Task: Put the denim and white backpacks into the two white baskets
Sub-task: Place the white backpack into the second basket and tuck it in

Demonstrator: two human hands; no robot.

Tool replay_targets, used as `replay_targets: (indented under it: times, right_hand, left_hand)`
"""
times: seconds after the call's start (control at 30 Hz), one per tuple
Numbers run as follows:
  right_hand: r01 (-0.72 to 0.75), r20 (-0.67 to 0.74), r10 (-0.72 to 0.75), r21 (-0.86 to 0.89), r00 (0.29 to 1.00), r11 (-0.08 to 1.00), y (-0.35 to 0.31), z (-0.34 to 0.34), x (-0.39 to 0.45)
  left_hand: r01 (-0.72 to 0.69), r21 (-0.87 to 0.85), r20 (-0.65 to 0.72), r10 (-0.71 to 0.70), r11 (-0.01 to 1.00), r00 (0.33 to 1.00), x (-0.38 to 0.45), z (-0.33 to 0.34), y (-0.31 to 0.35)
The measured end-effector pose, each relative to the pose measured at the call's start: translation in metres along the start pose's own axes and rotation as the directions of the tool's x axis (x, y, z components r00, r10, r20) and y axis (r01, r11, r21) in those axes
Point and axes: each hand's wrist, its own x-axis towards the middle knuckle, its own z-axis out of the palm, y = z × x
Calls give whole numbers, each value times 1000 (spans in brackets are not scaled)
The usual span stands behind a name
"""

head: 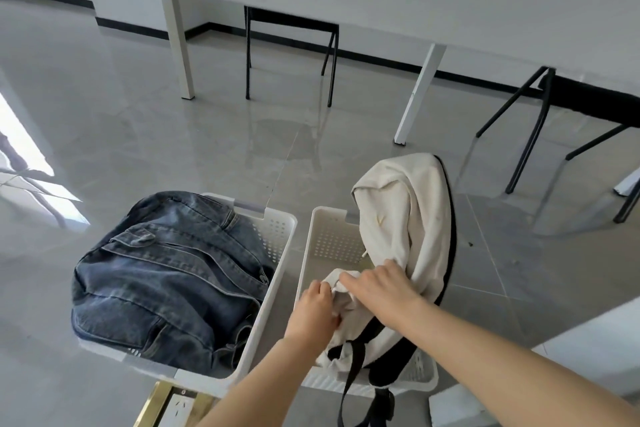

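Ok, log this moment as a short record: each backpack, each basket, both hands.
denim backpack: lying in the left basket, filling most of it
white backpack: partly in the right basket, upper part draped over its right rim, black straps hanging over the near edge
left hand: gripping white backpack fabric
right hand: gripping white backpack fabric
surface: grey tiled floor

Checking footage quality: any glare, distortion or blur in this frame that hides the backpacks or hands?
Head view: bright window glare on the glossy floor at left, clear of the work; wide-angle bending of table legs; mild softness overall. Denim backpack, white backpack, left hand and right hand are evenly lit.
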Motion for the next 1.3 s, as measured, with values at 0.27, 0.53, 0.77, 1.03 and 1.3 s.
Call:
replay_targets:
  times: [0.27,0.53,0.77,1.03,1.3]
  right_hand:
    - [194,224,-169,-97,960,976,13,-12,1]
    - [289,309,-175,-374,935,881,42,-29,-18]
    - [305,191,-282,-103,940,947,49,-30,-33]
    - [-71,-414,150,201,898,977,105,-79,-2]
    - [-473,-233,607,443,760,762,123,-64,10]
  left_hand:
    - [87,245,246,-149,966,958,4,13,11]
    - [31,319,388,-160,947,908,7,-1,13]
    - [294,-619,309,-118,728,944,58,-79,26]
    - [357,-889,262,-320,287,910,120,-82,42]
    - [310,-825,150,-346,472,926,157,-67,40]
